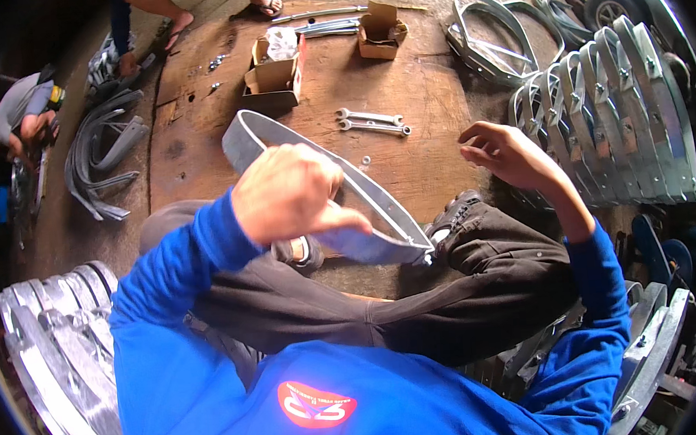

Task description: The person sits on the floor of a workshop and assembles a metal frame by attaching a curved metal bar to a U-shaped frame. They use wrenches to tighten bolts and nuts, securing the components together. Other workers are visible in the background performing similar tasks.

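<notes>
My left hand [293,191] is closed round a long, narrow loop of flat grey metal band [381,207], held tilted over my lap. A bolt [428,257] sits at the loop's lower right end. My right hand [511,154] is raised to the right, away from the loop, fingers a little bent and apart with nothing in them. Beyond the loop, two combination wrenches [375,122] lie side by side on a brown wooden board [434,170]. A small nut or washer [366,159] rests nearer to me.
Open cardboard boxes [276,84] [381,35] stand on the board's far side, near metal rods [325,28]. Finished-looking metal loops [602,116] stand in a row at right. More bands lie stacked [59,338] at left. Other people [25,112] work at far left; a vehicle wheel [614,8] is far right.
</notes>
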Motion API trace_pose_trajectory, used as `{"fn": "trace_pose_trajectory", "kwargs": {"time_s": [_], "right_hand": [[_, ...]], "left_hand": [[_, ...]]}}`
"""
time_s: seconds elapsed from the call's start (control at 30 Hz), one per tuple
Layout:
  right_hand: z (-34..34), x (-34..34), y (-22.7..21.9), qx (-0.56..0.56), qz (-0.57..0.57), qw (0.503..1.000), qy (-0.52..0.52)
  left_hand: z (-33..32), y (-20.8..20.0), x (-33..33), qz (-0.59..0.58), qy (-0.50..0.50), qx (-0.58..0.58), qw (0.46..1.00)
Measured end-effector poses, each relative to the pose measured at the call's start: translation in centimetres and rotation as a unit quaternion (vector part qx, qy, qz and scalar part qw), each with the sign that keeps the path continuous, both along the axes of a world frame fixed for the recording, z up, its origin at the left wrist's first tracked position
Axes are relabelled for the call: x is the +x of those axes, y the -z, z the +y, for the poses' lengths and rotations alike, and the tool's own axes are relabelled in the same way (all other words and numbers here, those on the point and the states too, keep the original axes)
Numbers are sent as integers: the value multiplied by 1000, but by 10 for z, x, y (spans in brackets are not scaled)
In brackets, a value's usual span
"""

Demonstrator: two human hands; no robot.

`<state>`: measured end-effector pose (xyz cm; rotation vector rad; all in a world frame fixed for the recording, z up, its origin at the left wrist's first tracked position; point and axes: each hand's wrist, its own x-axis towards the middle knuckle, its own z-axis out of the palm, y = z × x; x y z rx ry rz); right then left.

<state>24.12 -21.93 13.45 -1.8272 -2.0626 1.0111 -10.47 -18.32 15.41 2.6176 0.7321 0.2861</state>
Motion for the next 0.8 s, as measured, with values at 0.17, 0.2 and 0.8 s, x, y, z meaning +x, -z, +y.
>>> {"fn": "trace_pose_trajectory", "kwargs": {"time_s": [0.17,0.2,0.8], "right_hand": [[55,25,158,-103,-121,984,-80],[65,23,207,-103,-153,977,-102],[159,-23,445,252,-70,964,48]], "left_hand": [[-10,-1,0,-23,-2,9,1000],[-10,-1,-1,-22,-6,3,1000],[18,17,13,-98,-139,-27,985]]}}
